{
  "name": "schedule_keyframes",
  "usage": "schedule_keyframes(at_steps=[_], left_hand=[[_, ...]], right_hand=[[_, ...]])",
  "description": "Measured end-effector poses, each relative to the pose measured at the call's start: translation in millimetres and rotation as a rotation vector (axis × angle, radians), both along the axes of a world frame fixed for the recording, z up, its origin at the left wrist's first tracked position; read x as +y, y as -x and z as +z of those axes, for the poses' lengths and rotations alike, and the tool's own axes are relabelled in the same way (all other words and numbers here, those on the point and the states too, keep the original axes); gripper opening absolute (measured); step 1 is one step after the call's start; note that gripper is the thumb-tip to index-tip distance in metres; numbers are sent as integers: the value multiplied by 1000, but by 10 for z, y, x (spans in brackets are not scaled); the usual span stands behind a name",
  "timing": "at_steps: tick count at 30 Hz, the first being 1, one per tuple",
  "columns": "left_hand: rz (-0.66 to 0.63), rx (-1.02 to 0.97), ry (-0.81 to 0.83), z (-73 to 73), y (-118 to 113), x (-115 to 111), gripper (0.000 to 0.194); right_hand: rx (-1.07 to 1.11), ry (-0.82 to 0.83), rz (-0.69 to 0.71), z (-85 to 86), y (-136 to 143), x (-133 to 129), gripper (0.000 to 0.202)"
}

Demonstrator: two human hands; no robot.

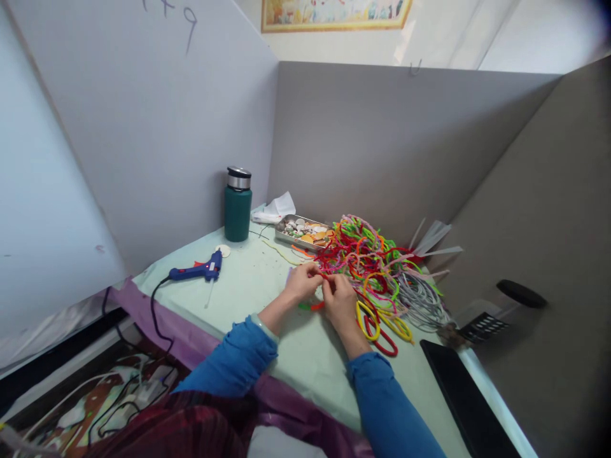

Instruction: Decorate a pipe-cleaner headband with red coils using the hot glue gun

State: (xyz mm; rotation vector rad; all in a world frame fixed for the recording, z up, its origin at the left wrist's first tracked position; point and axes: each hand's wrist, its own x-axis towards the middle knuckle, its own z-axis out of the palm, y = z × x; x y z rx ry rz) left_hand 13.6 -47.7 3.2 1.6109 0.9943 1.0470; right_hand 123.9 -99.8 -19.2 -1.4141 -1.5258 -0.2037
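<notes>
My left hand (304, 282) and my right hand (338, 298) meet over the table, fingertips pinched close together. Between them runs a thin red fuzzy strand (325, 277), gripped by both. Just behind and to the right lies a large tangled heap of coloured fuzzy strands (365, 254), mostly red, pink and green. Yellow loops (367, 321) and a red loop (389, 346) lie beside my right wrist. Under my hands a short orange-red piece (316, 306) and a bit of green show on the tabletop.
A blue glue gun (195, 271) with a black cord lies at the left. Behind it stands a green bottle (237, 207). A metal tray (300, 240) of small pieces sits at the back. Grey strands (420, 299) and a black flat object (465, 397) are at the right.
</notes>
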Motion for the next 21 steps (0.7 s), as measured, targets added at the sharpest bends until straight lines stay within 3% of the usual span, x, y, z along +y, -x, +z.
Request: schedule_keyframes(at_steps=[2, 4, 9, 14, 18, 21], left_hand=[[33, 134, -215, 5, 28, 8, 9], [23, 193, -301, 18, 52, 8, 9], [-11, 140, -159, 14, 45, 0, 5], [-38, 6, 21, -29, 1, 24, 4], [-25, 36, -42, -11, 17, 28, 5], [-6, 158, -220, 16, 49, 11, 3]], right_hand=[[71, 22, 14, 0, -11, 9, 13], [180, 53, 34, 7, -20, 22, 14], [454, 126, 80, 24, -23, 58, 17], [431, 106, 93, 41, -14, 57, 17], [396, 88, 91, 41, -10, 53, 16], [450, 110, 93, 22, -16, 62, 15]])
